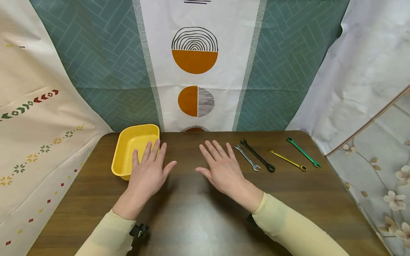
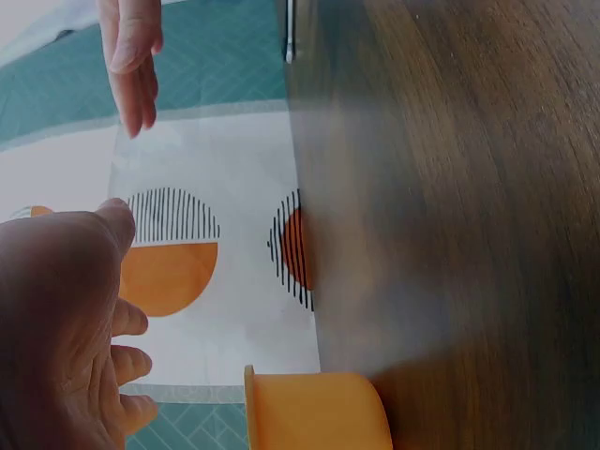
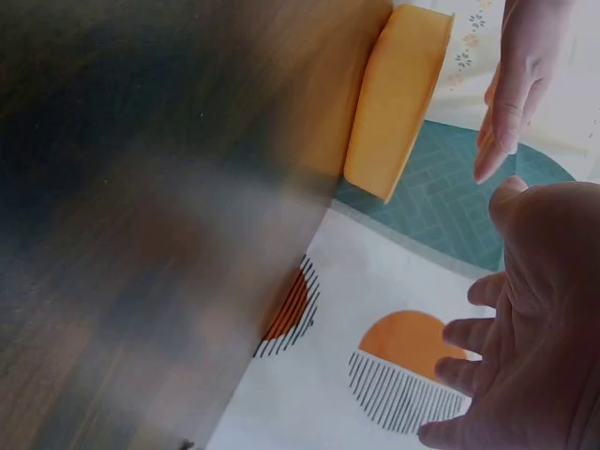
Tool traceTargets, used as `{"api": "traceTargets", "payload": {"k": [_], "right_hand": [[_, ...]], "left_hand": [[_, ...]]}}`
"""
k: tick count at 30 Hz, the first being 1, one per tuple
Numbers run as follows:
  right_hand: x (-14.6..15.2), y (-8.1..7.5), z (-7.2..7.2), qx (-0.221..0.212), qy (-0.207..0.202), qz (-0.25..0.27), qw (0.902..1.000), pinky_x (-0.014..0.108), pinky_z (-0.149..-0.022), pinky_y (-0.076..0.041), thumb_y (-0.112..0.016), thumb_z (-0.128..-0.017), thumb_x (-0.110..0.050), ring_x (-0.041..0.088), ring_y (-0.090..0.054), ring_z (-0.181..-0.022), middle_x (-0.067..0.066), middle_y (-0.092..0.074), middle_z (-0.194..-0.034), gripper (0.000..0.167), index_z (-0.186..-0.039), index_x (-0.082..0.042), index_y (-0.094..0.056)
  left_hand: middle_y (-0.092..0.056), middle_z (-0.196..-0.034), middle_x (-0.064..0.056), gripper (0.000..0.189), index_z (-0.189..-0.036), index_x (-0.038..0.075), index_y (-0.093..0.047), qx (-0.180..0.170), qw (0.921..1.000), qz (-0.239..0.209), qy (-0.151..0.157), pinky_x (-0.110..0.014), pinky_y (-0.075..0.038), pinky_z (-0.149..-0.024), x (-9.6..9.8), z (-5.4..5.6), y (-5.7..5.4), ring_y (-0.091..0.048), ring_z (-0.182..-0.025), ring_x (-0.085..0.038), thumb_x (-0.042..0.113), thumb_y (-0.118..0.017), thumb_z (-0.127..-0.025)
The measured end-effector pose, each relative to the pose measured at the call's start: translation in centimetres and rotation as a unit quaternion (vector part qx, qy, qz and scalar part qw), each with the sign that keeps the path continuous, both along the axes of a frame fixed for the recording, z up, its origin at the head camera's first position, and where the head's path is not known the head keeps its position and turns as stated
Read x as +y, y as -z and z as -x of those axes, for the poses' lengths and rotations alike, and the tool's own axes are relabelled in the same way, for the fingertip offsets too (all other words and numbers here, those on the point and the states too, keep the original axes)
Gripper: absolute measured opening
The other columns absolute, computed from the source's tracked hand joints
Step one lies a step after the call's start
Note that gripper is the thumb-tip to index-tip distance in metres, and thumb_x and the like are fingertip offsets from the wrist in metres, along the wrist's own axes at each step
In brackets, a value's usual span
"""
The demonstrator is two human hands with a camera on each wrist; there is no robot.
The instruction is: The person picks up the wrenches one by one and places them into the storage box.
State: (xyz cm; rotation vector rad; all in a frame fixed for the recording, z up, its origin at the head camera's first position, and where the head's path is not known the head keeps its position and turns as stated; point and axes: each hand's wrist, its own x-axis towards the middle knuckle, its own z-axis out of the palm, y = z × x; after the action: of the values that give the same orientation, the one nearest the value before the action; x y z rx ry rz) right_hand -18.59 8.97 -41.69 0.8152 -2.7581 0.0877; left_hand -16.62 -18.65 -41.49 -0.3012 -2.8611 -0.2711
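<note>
Both hands hover above the table, palms down, fingers straight, holding nothing. My left hand (image 1: pixel 148 173) is nearest a yellow plastic basin (image 1: pixel 116 158), and its fingertips overlap the basin's right part in the head view. To the right, my right hand (image 1: pixel 225 170) is close to a row of wrenches. That row has a silver wrench (image 1: pixel 247 157), a black wrench (image 1: pixel 257 155), a yellow-gold wrench (image 1: pixel 287 159) and a green wrench (image 1: pixel 303 152). In the left wrist view, the basin (image 2: pixel 319 412) shows below the left hand (image 2: pixel 66 319).
The brown wooden table (image 1: pixel 192 213) has rounded far corners. A patterned curtain (image 1: pixel 198 78) hangs right behind its far edge. Pale cloths flank it, a cream one (image 1: pixel 48 124) at left and a floral one (image 1: pixel 378 160) at right.
</note>
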Motion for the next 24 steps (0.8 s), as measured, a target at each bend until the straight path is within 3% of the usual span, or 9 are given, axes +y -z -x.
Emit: {"api": "traceTargets", "payload": {"k": [24], "right_hand": [[-2.1,0.1,0.3,0.002,-0.011,-0.010,0.9999,0.064,-0.132,-0.019,-0.047,-0.113,-0.065,0.031,-0.029,-0.166,0.009,-0.035,-0.178,0.079,-0.175,-0.019,-0.034]], "left_hand": [[-0.031,-0.177,-0.024,0.079,-0.169,0.000,-0.041,0.010,0.9999,0.000,-0.011,-0.082,-0.010,-0.124,-2.1,-0.2,0.1,-0.025,-0.163,-0.050,0.054,-0.058,-0.113]]}}
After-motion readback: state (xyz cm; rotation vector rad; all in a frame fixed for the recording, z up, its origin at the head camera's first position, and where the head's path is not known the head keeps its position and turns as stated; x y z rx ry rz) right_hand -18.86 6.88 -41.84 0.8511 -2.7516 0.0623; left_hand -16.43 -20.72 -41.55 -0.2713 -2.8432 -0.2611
